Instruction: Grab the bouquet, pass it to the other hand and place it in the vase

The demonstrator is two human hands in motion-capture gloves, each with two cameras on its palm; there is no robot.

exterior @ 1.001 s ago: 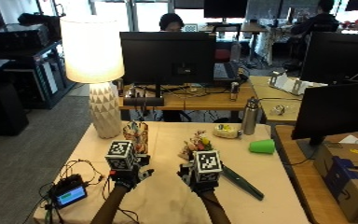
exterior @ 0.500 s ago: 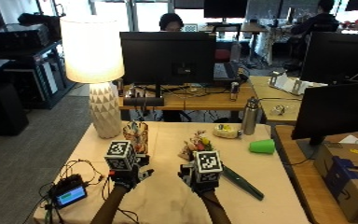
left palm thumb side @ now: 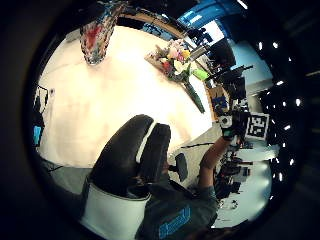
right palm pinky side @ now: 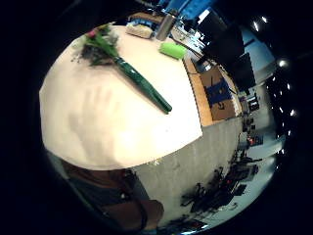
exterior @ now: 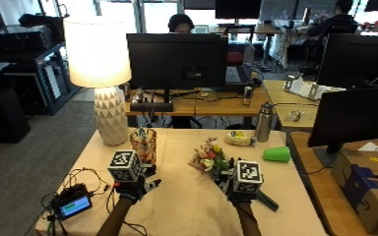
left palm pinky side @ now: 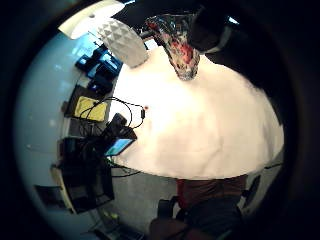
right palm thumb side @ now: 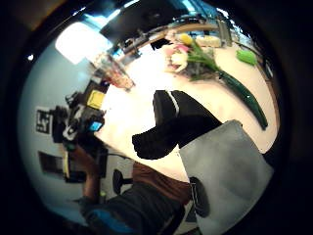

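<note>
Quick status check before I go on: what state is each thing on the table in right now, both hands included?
bouquet: lying flat on the table, not held.
vase: upright, no bouquet in it.
lamp: lit, standing.
green cup: on its side.
metal bottle: upright.
small screen device: display on.
left hand: over the table, grip on nothing.
right hand: over the bouquet's stem end, grip on nothing.

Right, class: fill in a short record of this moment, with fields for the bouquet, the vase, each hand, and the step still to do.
bouquet: lies flat on the table, blooms toward the vase, held by neither hand
vase: upright, by the lamp, no flowers in it
left hand: above the table, holds nothing
right hand: over the bouquet's stems, holds nothing
step to do: pick up the bouquet
</note>
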